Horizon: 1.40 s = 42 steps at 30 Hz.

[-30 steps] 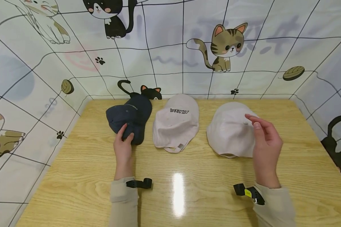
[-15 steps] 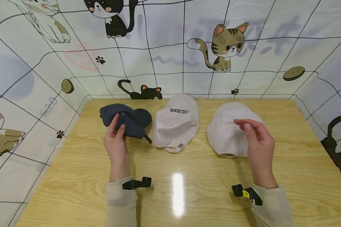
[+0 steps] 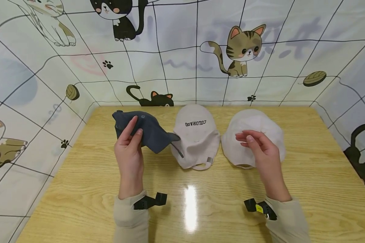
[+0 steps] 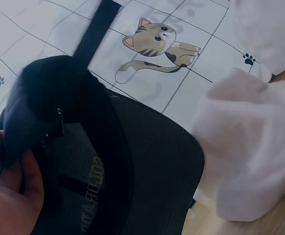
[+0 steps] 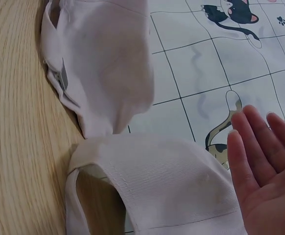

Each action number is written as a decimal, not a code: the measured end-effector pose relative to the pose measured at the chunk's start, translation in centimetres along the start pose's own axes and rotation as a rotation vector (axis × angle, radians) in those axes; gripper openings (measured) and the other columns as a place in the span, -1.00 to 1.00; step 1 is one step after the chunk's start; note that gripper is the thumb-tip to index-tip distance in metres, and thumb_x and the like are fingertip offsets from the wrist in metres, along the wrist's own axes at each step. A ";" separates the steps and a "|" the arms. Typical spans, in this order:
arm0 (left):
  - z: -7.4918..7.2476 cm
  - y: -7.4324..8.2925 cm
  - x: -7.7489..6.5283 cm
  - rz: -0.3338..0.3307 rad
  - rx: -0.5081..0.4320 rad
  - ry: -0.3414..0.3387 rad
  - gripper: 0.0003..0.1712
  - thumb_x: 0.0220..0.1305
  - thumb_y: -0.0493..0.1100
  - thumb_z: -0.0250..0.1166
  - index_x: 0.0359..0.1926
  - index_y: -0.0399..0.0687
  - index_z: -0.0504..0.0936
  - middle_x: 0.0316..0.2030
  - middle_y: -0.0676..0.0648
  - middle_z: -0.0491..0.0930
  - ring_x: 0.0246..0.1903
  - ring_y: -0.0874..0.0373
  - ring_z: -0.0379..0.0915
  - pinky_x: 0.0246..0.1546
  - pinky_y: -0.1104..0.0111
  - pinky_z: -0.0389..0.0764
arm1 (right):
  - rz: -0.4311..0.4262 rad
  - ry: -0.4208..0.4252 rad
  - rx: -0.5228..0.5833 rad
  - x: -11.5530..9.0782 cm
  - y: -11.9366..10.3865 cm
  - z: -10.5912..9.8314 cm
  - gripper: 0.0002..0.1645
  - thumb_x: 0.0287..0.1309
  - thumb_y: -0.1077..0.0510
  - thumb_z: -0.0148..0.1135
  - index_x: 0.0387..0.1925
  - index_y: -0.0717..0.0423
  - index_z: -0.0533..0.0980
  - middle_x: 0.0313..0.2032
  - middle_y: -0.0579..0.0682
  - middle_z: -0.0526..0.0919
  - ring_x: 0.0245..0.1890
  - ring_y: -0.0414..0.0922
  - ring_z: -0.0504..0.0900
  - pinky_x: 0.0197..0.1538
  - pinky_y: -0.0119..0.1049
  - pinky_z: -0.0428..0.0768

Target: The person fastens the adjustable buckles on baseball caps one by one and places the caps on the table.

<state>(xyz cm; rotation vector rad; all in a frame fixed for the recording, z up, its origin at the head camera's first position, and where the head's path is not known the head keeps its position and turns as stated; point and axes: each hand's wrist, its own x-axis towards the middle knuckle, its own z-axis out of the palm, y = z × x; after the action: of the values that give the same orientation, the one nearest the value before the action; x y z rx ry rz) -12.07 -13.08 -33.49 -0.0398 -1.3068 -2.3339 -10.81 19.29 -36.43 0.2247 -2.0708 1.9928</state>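
My left hand pinches the crown of a navy baseball cap between thumb and fingers. This cap is tilted, with its brim to the right, overlapping the left side of a pale COLORADO cap in the head view. Seen from the left wrist, the navy cap shows its dark inside, its brim and a loose strap. Over a plain white cap at the right hovers my right hand, holding nothing. Its fingers are extended in the right wrist view.
The caps are near the back of a wood-grain table. Behind it and at both sides stand cloth walls with a grid and cartoon cats. Each wrist wears a black strap camera.
My left hand has raised the navy cap and turned its brim rightward. The COLORADO cap has shifted right and turned slightly. My right hand has moved left over the white cap.
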 end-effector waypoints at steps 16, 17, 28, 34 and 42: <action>3.2 1.1 -2.4 0.065 -0.308 -0.328 -0.60 0.08 -0.59 0.09 -0.10 -0.23 0.60 -0.16 -0.16 0.58 -0.16 0.10 0.50 -0.20 0.37 0.52 | 0.049 -0.372 -0.022 -0.3 0.5 1.6 -0.62 0.35 0.14 -0.19 -0.05 0.30 0.46 -0.15 0.14 0.59 -0.14 0.02 0.56 -0.12 -0.23 0.51; 3.5 0.9 -2.6 0.055 -0.303 -0.353 -0.60 0.08 -0.59 0.09 -0.11 -0.20 0.61 -0.16 -0.14 0.58 -0.16 0.11 0.50 -0.21 0.38 0.52 | 0.058 -0.442 0.002 -0.3 0.5 1.7 -0.58 0.37 0.15 -0.27 -0.06 0.30 0.47 -0.15 0.15 0.59 -0.14 0.04 0.56 -0.12 -0.19 0.51; 5.7 -0.8 -4.6 0.020 -0.097 -0.581 -0.62 0.13 -0.48 0.13 -0.16 0.02 0.66 -0.21 0.00 0.61 -0.15 0.18 0.50 -0.15 0.38 0.49 | 0.342 -0.559 0.113 -0.3 0.8 2.8 -0.48 0.34 -0.04 -0.23 0.08 0.27 0.37 -0.06 0.17 0.54 -0.06 0.08 0.51 -0.07 -0.11 0.49; 6.6 -2.3 -5.4 -0.036 0.111 -0.703 -0.71 0.14 -0.43 0.14 -0.18 -0.07 0.66 -0.24 -0.03 0.62 -0.23 0.17 0.50 -0.23 0.39 0.50 | 0.411 -0.277 0.275 -0.3 1.3 2.6 -0.41 0.28 0.03 -0.05 0.21 0.29 0.20 -0.01 0.04 0.50 -0.12 -0.12 0.55 -0.13 -0.28 0.53; 8.6 -5.0 -7.2 -0.112 0.324 -0.925 -0.79 0.15 -0.45 0.12 -0.19 -0.41 0.59 -0.19 -0.22 0.58 -0.04 0.24 0.42 -0.10 0.34 0.47 | 0.489 -0.218 0.600 -0.3 2.5 1.9 -0.37 0.34 0.05 -0.17 0.35 0.10 -0.05 0.28 -0.02 0.09 0.12 -0.26 0.31 0.09 -0.38 0.35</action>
<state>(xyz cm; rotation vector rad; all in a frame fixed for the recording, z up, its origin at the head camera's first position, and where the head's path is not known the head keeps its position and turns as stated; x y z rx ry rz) -9.34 -1.15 -34.55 -1.0660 -2.1242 -2.2074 -11.36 17.53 -38.94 0.0427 -1.6875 2.9830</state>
